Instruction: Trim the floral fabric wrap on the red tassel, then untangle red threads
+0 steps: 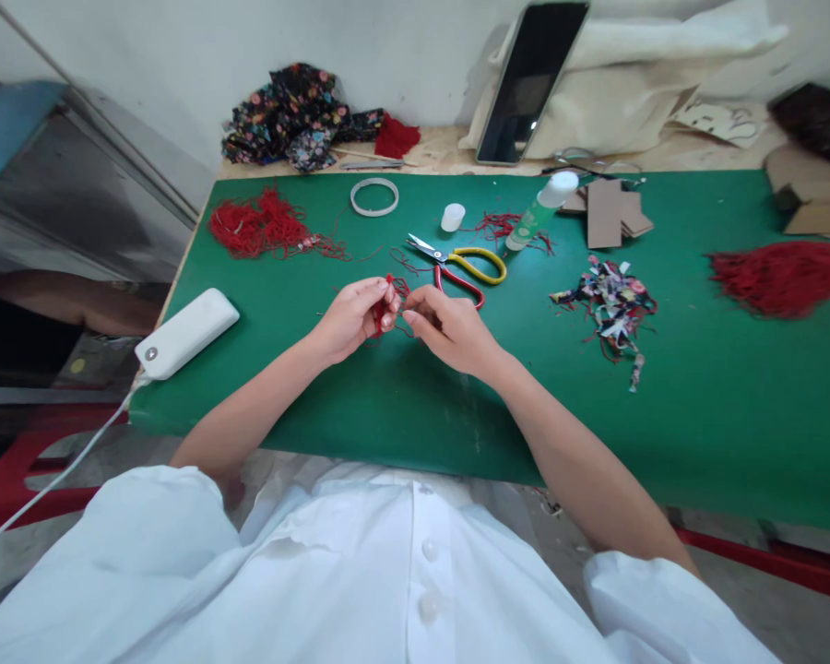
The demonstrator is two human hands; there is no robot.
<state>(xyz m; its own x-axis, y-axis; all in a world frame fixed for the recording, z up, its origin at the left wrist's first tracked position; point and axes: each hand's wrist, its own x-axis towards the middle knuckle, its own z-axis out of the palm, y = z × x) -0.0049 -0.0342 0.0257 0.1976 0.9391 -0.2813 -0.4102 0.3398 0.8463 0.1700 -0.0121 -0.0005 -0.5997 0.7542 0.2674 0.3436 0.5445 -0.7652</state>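
Between the fingers of my left hand (pixel 356 318) is a small bunch of red thread (pixel 379 318), with a knob of red showing above the fingertips. My right hand (pixel 449 330) is close beside it, its thumb and fingers pinched together near the thread; what exactly they grip is too small to make out. Just beyond my hands lie scissors (pixel 467 263) with one yellow and one red handle, blades partly apart. Loose red strands trail around the blades. A small white cap (pixel 453 218) stands behind the scissors.
On the green tabletop (pixel 698 406) are a tangled red thread pile (pixel 259 224), tape roll (pixel 374 197), glue stick (pixel 543 210), cardboard pieces (pixel 604 214), fabric scraps (pixel 612 304), a red thread bundle (pixel 781 279) and a white power bank (pixel 188 334) with cable. A phone (pixel 532 83) leans behind.
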